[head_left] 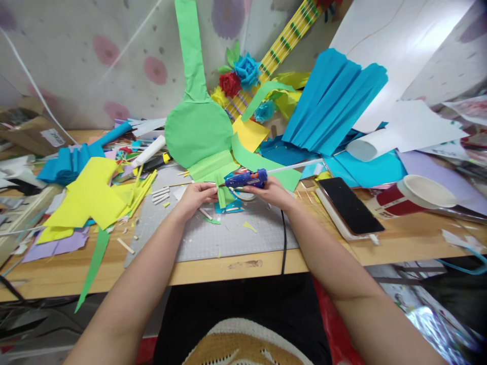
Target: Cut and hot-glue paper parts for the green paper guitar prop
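A blue hot glue gun [249, 178] is gripped in my right hand [274, 193], its nozzle pointing left. The tip meets or nearly touches a small piece of light green crepe paper [220, 196]. My left hand [198, 197] pinches that paper at its left edge. A thin stick [181, 184] runs out leftward beside the left fingers; whether they hold it too I cannot tell. Just behind the hands stands a green paper-covered shape [201, 129] with a round body and long neck. Under both hands lies a grey cutting mat [228, 243].
Yellow crepe paper [91, 195] and short white sticks [160, 195] lie on the left. On the right are a phone [350, 203], a paper cup [413, 195] and folded blue paper [335, 101]. A black cord [284, 243] hangs over the table's front edge. A flower-decorated yellow instrument [285, 45] leans behind.
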Action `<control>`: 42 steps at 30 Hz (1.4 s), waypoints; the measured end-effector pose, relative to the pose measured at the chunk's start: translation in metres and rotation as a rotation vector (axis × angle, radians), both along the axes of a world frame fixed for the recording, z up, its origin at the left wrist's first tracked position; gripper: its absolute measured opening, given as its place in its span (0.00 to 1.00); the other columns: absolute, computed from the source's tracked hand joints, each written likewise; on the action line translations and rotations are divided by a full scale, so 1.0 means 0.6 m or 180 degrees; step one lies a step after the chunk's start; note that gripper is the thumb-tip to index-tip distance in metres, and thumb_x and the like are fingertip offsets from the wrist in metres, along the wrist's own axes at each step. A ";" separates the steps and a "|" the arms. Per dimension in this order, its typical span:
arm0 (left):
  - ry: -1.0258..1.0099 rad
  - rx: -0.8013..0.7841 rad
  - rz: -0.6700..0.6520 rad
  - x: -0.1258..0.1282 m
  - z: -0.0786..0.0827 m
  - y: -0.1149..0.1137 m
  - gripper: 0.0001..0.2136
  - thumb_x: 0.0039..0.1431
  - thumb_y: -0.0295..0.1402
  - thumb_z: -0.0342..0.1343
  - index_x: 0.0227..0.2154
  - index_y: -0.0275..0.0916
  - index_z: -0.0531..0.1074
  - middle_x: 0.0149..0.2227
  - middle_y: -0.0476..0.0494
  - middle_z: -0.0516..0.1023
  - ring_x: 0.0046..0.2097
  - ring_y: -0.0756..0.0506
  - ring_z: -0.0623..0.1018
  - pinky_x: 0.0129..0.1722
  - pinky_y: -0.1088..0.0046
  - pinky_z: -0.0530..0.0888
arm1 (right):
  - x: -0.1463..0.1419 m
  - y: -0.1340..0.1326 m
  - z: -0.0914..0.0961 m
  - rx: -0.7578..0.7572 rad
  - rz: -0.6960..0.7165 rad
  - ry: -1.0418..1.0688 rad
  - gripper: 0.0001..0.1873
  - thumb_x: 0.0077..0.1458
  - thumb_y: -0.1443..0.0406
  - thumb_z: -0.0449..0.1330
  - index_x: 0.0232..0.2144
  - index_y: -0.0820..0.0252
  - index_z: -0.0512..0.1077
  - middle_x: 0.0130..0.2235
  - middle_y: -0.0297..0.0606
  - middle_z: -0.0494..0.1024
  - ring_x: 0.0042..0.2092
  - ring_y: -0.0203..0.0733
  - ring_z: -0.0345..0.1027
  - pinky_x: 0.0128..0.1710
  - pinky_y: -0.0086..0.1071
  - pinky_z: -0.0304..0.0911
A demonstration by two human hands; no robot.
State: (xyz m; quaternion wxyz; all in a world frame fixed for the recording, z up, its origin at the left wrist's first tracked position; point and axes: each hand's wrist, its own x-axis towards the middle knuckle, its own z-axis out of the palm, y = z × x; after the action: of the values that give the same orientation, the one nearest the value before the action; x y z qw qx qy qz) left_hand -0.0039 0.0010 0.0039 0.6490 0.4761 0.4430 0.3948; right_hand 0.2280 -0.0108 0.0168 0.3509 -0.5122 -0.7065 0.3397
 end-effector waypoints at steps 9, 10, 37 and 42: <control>0.0255 0.0127 -0.0230 0.002 0.010 -0.007 0.17 0.36 0.40 0.64 0.29 0.33 0.76 0.28 0.43 0.78 0.28 0.48 0.76 0.34 0.69 0.74 | 0.001 0.007 -0.005 0.0121 -0.0159 0.0222 0.21 0.44 0.54 0.61 0.39 0.60 0.74 0.40 0.38 0.78 0.42 0.46 0.70 0.44 0.37 0.64; 0.0284 0.0142 -0.0237 0.003 0.011 -0.007 0.17 0.36 0.40 0.64 0.29 0.33 0.76 0.27 0.43 0.78 0.28 0.49 0.76 0.33 0.70 0.73 | 0.001 0.008 -0.005 0.0130 -0.0171 0.0228 0.21 0.44 0.54 0.61 0.38 0.60 0.74 0.39 0.38 0.78 0.42 0.46 0.70 0.44 0.37 0.64; 0.0244 0.0049 0.0960 -0.008 0.009 0.009 0.13 0.32 0.33 0.61 0.24 0.32 0.70 0.18 0.50 0.71 0.20 0.52 0.71 0.22 0.77 0.68 | 0.085 0.043 -0.020 -0.0336 -0.1261 -0.0932 0.24 0.39 0.48 0.60 0.33 0.59 0.75 0.33 0.40 0.77 0.36 0.44 0.69 0.36 0.36 0.62; 0.0009 -0.0019 0.0757 -0.008 0.008 0.008 0.12 0.33 0.33 0.62 0.23 0.34 0.68 0.19 0.50 0.72 0.22 0.53 0.72 0.23 0.78 0.68 | 0.126 0.027 0.011 0.0004 -0.1283 -0.1986 0.31 0.28 0.45 0.65 0.31 0.60 0.71 0.34 0.43 0.74 0.36 0.47 0.66 0.32 0.34 0.59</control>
State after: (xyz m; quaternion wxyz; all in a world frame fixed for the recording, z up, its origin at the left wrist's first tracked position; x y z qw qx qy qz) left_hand -0.0088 0.0057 0.0089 0.5983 0.4188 0.4985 0.4670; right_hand 0.3036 0.0056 0.0232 0.1789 -0.7197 -0.6646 0.0908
